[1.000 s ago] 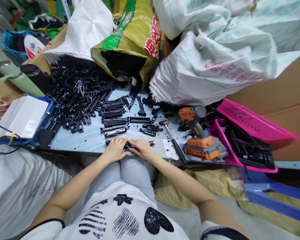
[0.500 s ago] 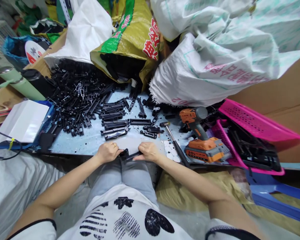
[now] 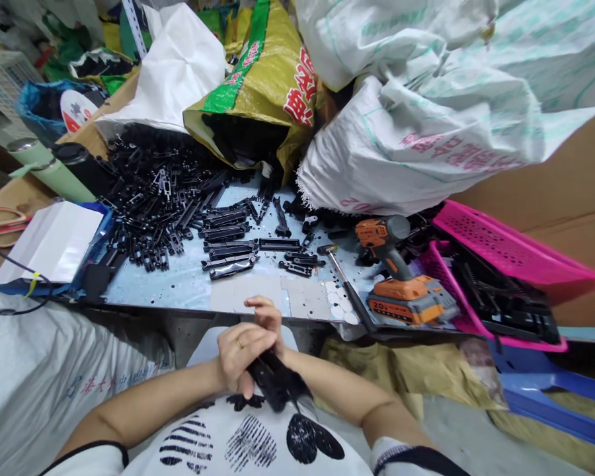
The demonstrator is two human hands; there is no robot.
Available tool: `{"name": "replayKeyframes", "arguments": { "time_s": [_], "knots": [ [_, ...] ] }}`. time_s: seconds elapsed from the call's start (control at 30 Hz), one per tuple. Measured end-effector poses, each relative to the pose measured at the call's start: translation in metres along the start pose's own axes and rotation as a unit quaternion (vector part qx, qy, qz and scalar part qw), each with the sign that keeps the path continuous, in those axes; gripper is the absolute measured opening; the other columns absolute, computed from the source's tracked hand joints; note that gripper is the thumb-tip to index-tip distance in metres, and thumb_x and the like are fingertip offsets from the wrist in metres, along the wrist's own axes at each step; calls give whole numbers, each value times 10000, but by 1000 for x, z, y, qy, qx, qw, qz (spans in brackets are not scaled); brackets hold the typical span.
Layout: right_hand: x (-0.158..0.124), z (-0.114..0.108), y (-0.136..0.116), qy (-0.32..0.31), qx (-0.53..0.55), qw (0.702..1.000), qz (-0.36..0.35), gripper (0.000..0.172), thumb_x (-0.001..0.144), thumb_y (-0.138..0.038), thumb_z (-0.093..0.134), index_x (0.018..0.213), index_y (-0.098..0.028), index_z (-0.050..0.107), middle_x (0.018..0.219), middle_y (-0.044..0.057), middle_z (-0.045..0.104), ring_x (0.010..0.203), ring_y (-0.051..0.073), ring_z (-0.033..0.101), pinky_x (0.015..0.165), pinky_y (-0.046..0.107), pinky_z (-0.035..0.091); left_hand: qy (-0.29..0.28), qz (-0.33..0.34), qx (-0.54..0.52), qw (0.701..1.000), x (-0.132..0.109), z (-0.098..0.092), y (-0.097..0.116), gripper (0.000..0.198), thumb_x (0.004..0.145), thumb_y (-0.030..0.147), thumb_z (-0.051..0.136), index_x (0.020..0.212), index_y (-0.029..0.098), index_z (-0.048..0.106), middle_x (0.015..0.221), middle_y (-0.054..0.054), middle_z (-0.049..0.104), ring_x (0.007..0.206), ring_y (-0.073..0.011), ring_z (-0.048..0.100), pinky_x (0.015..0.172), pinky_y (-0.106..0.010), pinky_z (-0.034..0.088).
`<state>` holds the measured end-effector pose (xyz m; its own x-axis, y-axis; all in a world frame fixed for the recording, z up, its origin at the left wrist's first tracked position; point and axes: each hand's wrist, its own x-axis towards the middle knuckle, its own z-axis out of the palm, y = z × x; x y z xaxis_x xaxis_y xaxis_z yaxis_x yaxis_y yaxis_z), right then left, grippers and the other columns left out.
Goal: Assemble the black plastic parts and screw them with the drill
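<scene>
My left hand (image 3: 245, 347), with a ring on one finger, wraps over a long black plastic part (image 3: 277, 383) in front of my shirt. The part slants down to the right, its near end close to my body. My right hand (image 3: 268, 318) is pressed against the left from the far side; its upper fingers show, bent to the left, while its palm is hidden. Both hands seem to clasp the part between them. Beyond them on the bench lie several similar black parts (image 3: 231, 249) in a stacked row.
A big heap of small black parts (image 3: 153, 192) covers the bench's left. To the right are a hammer (image 3: 350, 287), an orange cordless drill (image 3: 394, 271) and a pink basket (image 3: 515, 241). Open sacks (image 3: 258, 99) stand behind. Scissors (image 3: 2, 225) lie far left.
Both hands have come back from the bench edge toward my body and closed together. The black part, held at both ends before, now lies between them. The view has shifted slightly.
</scene>
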<state>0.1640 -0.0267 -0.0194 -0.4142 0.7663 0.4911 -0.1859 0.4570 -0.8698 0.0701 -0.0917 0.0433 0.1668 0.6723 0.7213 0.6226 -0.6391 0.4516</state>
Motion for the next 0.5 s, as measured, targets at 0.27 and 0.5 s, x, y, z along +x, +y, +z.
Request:
{"name": "replayKeyframes", "arguments": {
  "time_s": [0.27, 0.5],
  "knots": [
    [74, -127, 19, 146, -379, 912, -56, 281, 863, -344, 535, 1092, -183, 516, 1160, 130, 542, 1134, 238, 492, 982, 461, 379, -170, -104, 331, 922, -17, 8, -118, 675, 874, 651, 306, 1154, 121, 618, 1027, -186, 648, 1033, -290, 589, 869, -413, 474],
    [68, -255, -27, 160, -635, 753, 64, 603, 835, -502, 522, 1273, -95, 451, 1289, 215, 481, 1238, 334, 406, 1015, 484, 309, -119, -370, 306, 869, 72, 43, -153, 830, 889, 640, 191, 1432, 15, 254, 1516, -219, 201, 1429, -320, 56, 1142, -488, 154]
  ]
}}
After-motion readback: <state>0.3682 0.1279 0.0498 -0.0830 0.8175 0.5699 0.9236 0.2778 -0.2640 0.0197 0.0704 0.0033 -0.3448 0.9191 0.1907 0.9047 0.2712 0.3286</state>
